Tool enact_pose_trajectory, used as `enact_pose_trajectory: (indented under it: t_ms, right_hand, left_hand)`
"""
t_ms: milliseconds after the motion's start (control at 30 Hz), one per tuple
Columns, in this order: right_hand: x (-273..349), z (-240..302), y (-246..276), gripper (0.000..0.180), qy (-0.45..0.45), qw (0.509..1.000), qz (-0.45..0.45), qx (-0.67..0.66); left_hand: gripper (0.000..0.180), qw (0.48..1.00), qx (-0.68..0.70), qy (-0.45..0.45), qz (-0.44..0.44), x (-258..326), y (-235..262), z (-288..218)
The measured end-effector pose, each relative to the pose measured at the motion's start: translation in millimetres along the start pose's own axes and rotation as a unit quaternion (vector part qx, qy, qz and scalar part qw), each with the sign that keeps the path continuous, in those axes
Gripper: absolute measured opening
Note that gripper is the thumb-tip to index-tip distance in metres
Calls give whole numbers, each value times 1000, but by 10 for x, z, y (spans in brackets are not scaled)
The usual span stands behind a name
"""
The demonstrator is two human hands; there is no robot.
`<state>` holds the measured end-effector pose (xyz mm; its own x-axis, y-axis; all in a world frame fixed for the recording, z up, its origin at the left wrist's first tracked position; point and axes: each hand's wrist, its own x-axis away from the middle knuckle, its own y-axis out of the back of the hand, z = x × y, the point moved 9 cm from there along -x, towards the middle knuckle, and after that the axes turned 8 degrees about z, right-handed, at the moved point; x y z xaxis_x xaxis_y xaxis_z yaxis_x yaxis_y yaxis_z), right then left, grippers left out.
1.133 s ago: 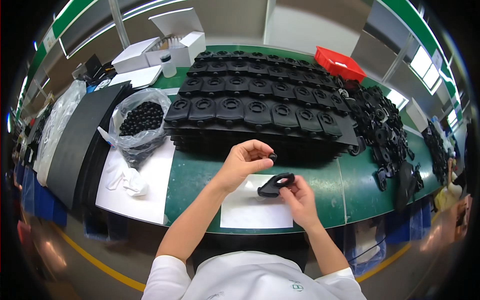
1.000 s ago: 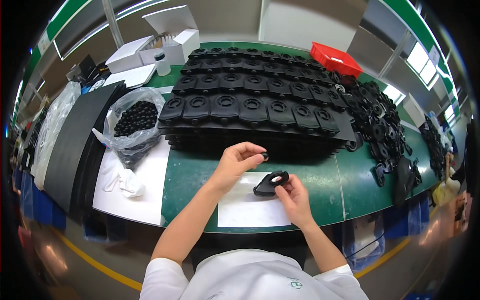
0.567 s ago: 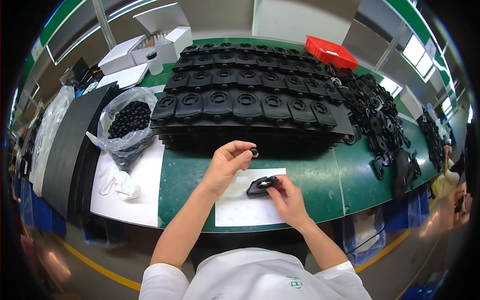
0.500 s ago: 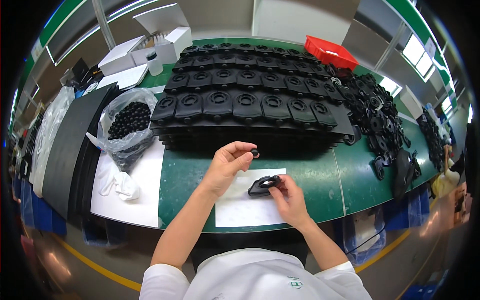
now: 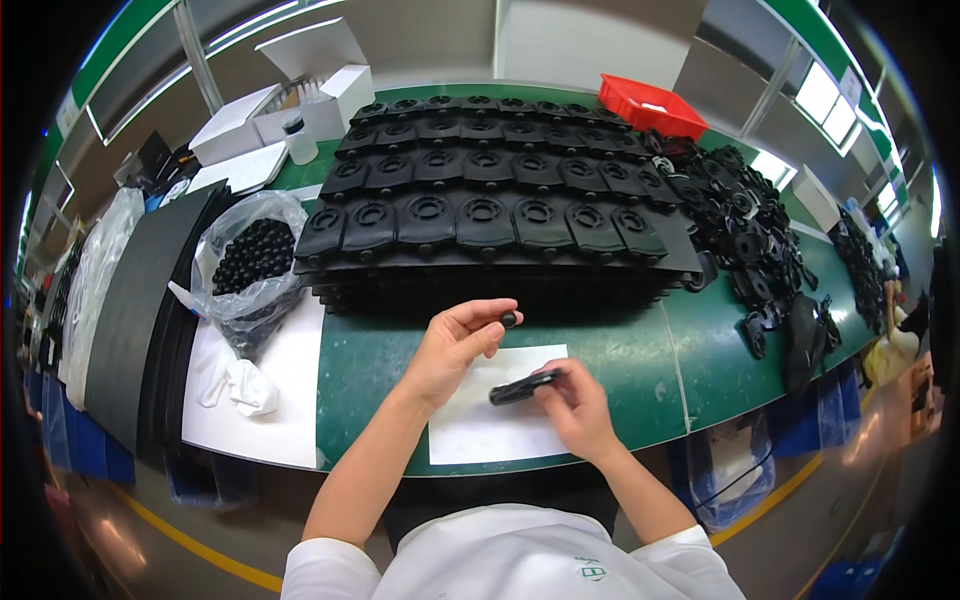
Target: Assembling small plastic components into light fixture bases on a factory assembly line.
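Left of the left hand [image 5: 446, 352], a bag [image 5: 262, 306] holds black balls [image 5: 254, 256].

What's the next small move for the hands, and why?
Probably bring the black ball in the left hand toward the black part in the right hand: they are apart, and the rows of similar parts seem to have balls at their near edges.

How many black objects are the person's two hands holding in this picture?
2: a small black ball at the fingertips of the left hand, and a black part in the right hand. Others could be hidden.
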<state>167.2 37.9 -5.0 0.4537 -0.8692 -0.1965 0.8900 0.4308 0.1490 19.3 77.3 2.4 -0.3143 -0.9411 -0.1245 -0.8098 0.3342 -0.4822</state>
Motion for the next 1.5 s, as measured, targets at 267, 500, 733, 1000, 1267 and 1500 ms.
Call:
enact_pose_trajectory:
  t_ms: [267, 500, 733, 1000, 1267, 1500]
  right_hand:
    - [-63, -260, 204, 20, -43, 910, -39, -410]
    - [-73, -251, 196, 19, -45, 900, -36, -431]
    - [-83, -258, 196, 17, -44, 905, -37, -421]
    - [-92, -239, 180, 16, -55, 908, -38, -413]
    - [-83, -270, 172, 16, -65, 905, -33, -418]
    - [-93, -192, 132, 22, -81, 916, -33, -391]
  left_hand:
    - [18, 996, -83, 34, 21, 25, -132, 51]
    - [23, 990, -126, 41, 44, 12, -230, 61]
    - [22, 983, -171, 49, 46, 21, -225, 99]
    - [24, 986, -160, 15, 50, 18, -211, 101]
    - [27, 982, -179, -13, 62, 21, -241, 39]
    - [26, 973, -223, 9, 60, 21, -197, 129]
